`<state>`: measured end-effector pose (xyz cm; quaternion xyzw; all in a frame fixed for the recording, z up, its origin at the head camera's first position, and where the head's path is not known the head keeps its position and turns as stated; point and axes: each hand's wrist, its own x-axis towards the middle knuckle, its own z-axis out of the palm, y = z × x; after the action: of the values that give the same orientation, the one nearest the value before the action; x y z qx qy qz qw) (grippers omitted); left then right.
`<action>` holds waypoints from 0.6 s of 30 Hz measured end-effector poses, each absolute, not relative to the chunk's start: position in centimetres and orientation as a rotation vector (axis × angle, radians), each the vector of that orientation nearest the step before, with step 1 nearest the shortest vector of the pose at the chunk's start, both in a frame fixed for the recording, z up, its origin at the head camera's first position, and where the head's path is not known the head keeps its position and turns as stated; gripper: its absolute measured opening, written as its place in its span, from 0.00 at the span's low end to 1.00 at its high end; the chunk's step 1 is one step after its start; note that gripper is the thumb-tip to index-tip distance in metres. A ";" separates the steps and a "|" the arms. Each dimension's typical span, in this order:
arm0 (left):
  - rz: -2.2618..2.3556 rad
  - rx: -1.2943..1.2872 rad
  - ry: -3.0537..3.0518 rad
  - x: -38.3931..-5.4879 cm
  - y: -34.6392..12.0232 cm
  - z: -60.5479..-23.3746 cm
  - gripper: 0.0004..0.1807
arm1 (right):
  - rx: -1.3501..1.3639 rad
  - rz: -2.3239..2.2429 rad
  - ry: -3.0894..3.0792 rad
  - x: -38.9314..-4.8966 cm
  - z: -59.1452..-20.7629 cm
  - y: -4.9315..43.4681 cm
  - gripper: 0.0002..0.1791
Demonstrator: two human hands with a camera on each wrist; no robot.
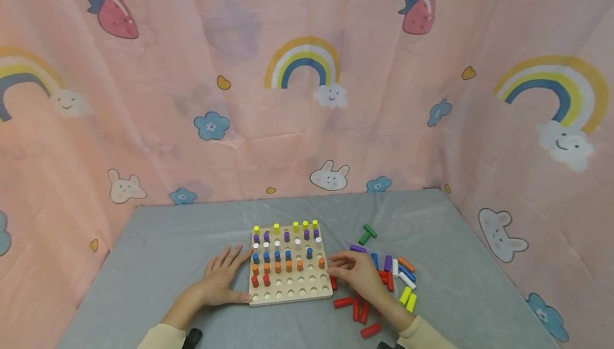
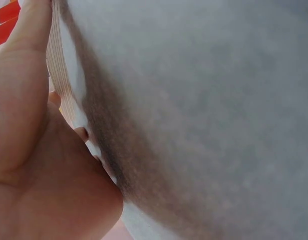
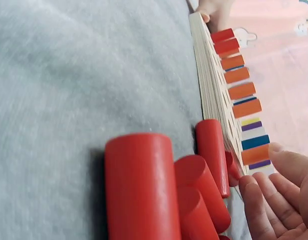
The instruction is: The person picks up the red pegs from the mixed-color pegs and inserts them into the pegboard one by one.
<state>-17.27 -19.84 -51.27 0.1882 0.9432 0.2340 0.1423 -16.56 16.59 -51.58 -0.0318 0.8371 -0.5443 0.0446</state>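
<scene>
A wooden pegboard (image 1: 302, 290) lies on the table, its upright pegs standing in rows of yellow, purple, white, blue, orange and red. Spread along the board's left side, my left hand (image 1: 218, 277) touches the edge with its forefinger and the near corner with its thumb. My right hand (image 1: 357, 272) is at the right edge, thumb and fingers apart. In the right wrist view, the thumb tip overlaps the end of an orange peg (image 3: 255, 155) standing in the board. Two red pegs (image 1: 266, 279) stand at the left of their row; the front row of holes is bare.
Loose red pegs (image 1: 342, 302) lie right of the board, partly under the right forearm. Farther right are blue, white, orange and yellow pegs (image 1: 411, 302), with green pegs (image 1: 370, 230) behind. A patterned pink curtain (image 1: 288, 141) surrounds the grey table (image 1: 158, 242).
</scene>
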 end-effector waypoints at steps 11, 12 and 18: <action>0.676 0.563 2.730 -17.3 -19.8 -51.2 0.61 | -0.118 -1.558 2.569 -16.7 -51.7 17.5 0.18; 0.674 0.565 2.732 -17.3 -19.8 -51.2 0.61 | -0.134 -1.549 2.564 -16.7 -51.7 17.5 0.18; 0.666 0.559 2.732 -17.5 -19.8 -51.6 0.62 | -0.222 -1.482 2.544 -16.9 -51.8 17.7 0.18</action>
<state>-17.48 -19.84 -51.57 0.1930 0.9440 0.2300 0.1369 -16.93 17.72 -51.81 -0.0750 0.8577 -0.4998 0.0942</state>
